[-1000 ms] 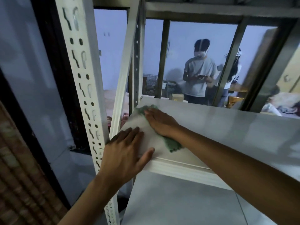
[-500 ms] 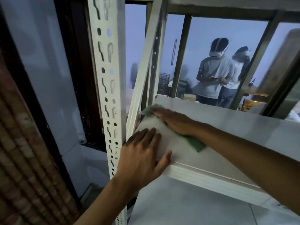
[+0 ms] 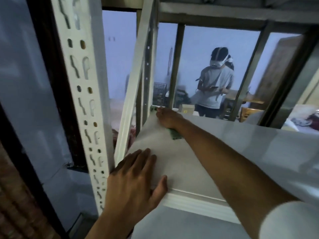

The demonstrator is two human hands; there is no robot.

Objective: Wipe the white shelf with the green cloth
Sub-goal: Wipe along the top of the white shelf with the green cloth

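The white shelf (image 3: 241, 152) runs from the lower left to the right edge of the view. My right hand (image 3: 168, 118) lies flat on the green cloth (image 3: 176, 134) at the shelf's far left corner; the cloth shows only as a strip under my wrist and a bit past my fingertips. My left hand (image 3: 136, 180) rests palm down, fingers spread, on the shelf's near left corner with the thumb along the front edge.
A white perforated upright post (image 3: 86, 100) stands left of the shelf, with a slanted white brace (image 3: 133, 87) behind it. A lower shelf (image 3: 181, 228) lies below. Behind the rack, past dark bars, stands a person (image 3: 214, 87) wearing a headset. Brick wall at lower left.
My right hand has pushed the green cloth farther back, into the shelf's far left corner. My left hand stays on the near corner.
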